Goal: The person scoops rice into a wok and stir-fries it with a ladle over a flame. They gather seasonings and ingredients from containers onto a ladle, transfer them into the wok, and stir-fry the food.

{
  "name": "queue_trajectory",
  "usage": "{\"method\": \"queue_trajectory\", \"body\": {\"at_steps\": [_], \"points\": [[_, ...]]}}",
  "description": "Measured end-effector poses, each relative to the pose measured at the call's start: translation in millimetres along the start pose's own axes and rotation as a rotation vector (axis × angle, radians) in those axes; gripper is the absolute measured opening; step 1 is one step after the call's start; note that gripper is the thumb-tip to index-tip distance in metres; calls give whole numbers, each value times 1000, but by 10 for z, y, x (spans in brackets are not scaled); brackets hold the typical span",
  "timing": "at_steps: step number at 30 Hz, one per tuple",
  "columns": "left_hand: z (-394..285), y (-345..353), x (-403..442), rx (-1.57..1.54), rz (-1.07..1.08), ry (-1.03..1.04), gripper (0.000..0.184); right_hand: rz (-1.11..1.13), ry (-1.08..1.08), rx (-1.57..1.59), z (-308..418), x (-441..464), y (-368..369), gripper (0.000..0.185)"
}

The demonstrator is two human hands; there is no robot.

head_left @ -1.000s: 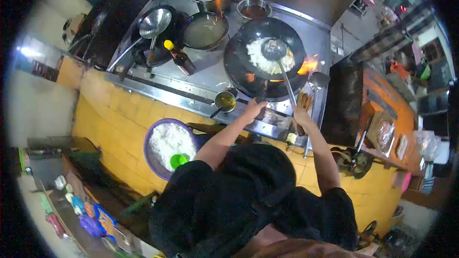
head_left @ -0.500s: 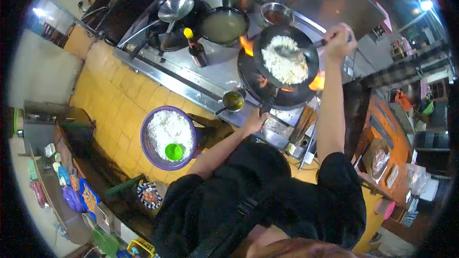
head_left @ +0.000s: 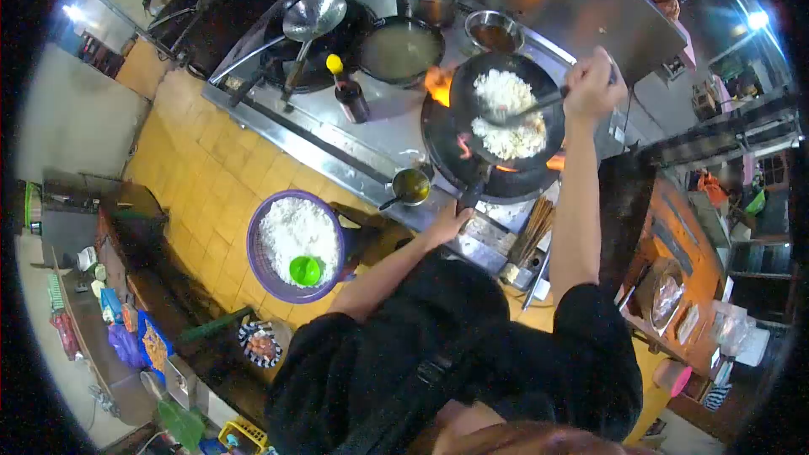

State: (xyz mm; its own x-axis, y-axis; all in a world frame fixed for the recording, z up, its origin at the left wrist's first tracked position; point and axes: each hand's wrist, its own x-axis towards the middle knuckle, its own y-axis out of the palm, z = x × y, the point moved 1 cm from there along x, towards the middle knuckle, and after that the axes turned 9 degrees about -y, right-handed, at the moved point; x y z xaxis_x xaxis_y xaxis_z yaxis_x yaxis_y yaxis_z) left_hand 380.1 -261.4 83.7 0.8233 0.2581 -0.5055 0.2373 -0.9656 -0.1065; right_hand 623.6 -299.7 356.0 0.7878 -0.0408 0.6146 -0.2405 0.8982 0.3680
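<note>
My left hand (head_left: 449, 225) is closed around the handle of a black wok (head_left: 463, 94), tilted over a lit burner. Fried rice (head_left: 511, 135) lies in the wok in two heaps, with a gap between them. In my right hand (head_left: 594, 88), raised at the wok's right side, is the long handle of a wok spatula (head_left: 533, 107). The spatula's head reaches into the rice and is blurred. Orange flames (head_left: 439, 84) show at the left and lower right of the wok.
A small pot of yellowish liquid (head_left: 411, 186) and a sauce bottle (head_left: 350, 101) sit on the stove. Behind are a pan of cloudy liquid (head_left: 401, 50), a steel pot (head_left: 425, 8) and a strainer (head_left: 315, 17). A purple basket (head_left: 253, 244) of white rice stands lower left.
The spatula's head has moved down and left through the rice, splitting it into two heaps. My right hand has shifted slightly. My left hand still grips the wok handle.
</note>
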Motion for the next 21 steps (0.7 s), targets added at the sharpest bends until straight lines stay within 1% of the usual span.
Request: {"method": "queue_trajectory", "body": {"at_steps": [1,2,3,5,6,7,9,10,11,13,14,15,17,18,19,21], "points": [[13,5,7,-33,2,84,42,-67,-3,-21,1,-70,10,26],[69,31,12,9,-20,-15,41,-143,3,-51,8,-158,-31,33],[118,12,67,20,-6,-23,41,-159,6,-62,-39,-146,-54,33],[306,72,187,-44,19,-89,39,-51,-13,-56,-141,-58,-91,27],[332,72,192,-27,1,-97,42,-63,50,7,-33,31,-74,24],[167,48,197,-26,-1,-76,42,-58,30,12,-27,81,-37,24],[41,44,-13,12,-54,-5,45,-135,-1,-137,-60,-107,-58,20],[170,79,63,90,-146,140,40,-150,22,22,-141,-155,-31,20],[340,106,121,94,-133,133,40,-160,25,11,-160,-134,-99,20],[529,101,313,-116,70,-77,36,20,12,-62,0,34,-51,13],[585,112,380,68,-49,108,36,12,-104,-155,134,27,-41,15],[549,119,442,62,-55,113,36,21,-108,-150,47,26,-69,15],[631,121,412,-147,154,-19,38,77,-115,-204,-188,-185,-271,16],[276,74,168,-8,17,-39,36,41,-59,-151,-231,-139,-267,20],[313,86,97,-8,18,-45,36,41,-52,-153,-125,-137,-260,20],[226,62,140,-43,0,41,36,-9,-24,-91,211,1,-164,26]]}}
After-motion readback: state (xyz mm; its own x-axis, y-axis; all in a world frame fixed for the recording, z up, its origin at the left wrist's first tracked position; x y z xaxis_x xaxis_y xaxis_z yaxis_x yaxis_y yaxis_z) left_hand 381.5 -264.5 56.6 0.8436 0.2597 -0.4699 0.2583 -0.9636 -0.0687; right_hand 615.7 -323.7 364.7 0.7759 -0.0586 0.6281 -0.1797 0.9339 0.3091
